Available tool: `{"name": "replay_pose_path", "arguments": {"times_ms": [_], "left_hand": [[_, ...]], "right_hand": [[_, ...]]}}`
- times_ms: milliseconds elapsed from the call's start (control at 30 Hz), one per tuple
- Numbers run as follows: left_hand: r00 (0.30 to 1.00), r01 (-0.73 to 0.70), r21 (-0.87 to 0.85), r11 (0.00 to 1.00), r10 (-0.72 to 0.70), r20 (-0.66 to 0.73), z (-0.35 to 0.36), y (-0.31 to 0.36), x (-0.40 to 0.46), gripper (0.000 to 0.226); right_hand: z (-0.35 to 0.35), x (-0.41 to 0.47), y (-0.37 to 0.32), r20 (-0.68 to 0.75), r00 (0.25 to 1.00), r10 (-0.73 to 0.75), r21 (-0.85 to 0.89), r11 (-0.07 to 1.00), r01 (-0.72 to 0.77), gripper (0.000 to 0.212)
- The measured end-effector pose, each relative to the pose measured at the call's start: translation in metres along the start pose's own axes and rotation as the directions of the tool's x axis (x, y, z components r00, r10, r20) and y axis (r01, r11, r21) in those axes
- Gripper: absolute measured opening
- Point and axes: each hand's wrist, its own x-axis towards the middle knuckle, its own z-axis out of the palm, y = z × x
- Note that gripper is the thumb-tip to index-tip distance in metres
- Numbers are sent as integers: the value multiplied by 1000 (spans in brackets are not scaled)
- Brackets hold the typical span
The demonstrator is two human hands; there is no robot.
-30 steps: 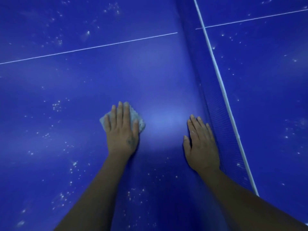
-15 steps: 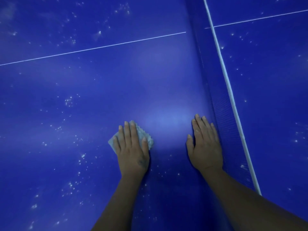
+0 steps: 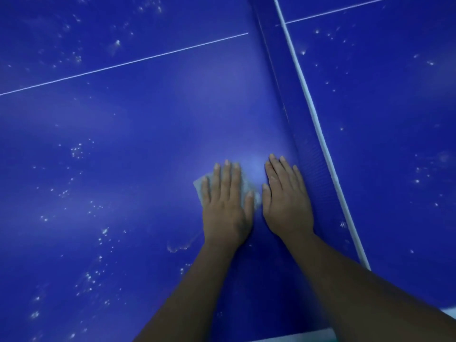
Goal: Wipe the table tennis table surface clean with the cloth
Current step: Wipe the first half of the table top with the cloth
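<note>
Under the flat left hand, the pale cloth lies pressed to the blue table surface, showing only as a corner past the little finger and a strip between forefinger and thumb. The fingers lie straight over it, pressing rather than curling round it. Just beside it, not quite touching, the right hand rests flat and empty on the table, fingers straight, its outer edge against the foot of the net. The net blocks any stroke to the right, so the cloth's open way seems to lie leftward and toward the person, where white specks scatter across the surface and a small smear sits just left of the left wrist. The left hand already has the cloth; the right serves only as a brace. Specks also dot the far half beyond the net.
</note>
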Motion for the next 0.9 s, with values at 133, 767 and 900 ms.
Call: {"name": "replay_pose_path", "arguments": {"times_ms": [133, 767, 900], "left_hand": [[991, -126, -16, 992, 126, 37, -6, 0, -79, 66], [985, -168, -76, 983, 164, -47, 0, -31, -52, 67], [998, -54, -62, 997, 52, -27, -9, -79, 1, 68]], "right_hand": [[0, -1, 0, 2, 1000, 5, 12, 1000, -5, 54], [-22, -109, -12, 83, 995, 62, -92, 994, -54, 58], [-20, -109, -15, 118, 990, 77, -72, 995, -69, 59]]}}
